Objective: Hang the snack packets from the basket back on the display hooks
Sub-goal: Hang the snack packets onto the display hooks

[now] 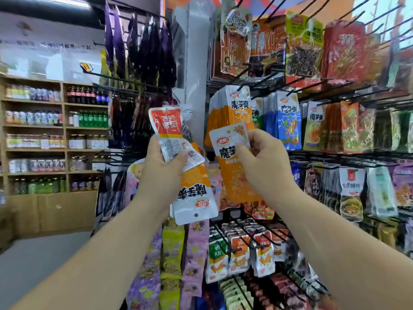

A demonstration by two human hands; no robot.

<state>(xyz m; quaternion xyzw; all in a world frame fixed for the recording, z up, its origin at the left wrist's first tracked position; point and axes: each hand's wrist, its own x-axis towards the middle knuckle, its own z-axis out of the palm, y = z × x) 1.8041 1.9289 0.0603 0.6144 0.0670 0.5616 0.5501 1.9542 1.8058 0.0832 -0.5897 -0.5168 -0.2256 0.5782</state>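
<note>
My left hand (164, 166) grips a bunch of snack packets: a red-and-white packet (166, 126) sticks up from the fist and an orange-and-white packet (195, 193) hangs upside down below it. My right hand (263, 162) pinches one orange-and-white packet (232, 175) upright by its upper part, hang hole at the top. Just behind and above it hangs a row of matching orange packets (230, 108) on a black display hook (242, 86). The basket is out of view.
Black hooks full of snack packets cover the rack to the right, with blue packets (288, 121) beside the orange row. White-and-orange packets (239, 253) hang lower down. Dark purple packets (138, 48) hang at upper left. Wooden shelves (64, 126) with bottles stand far left.
</note>
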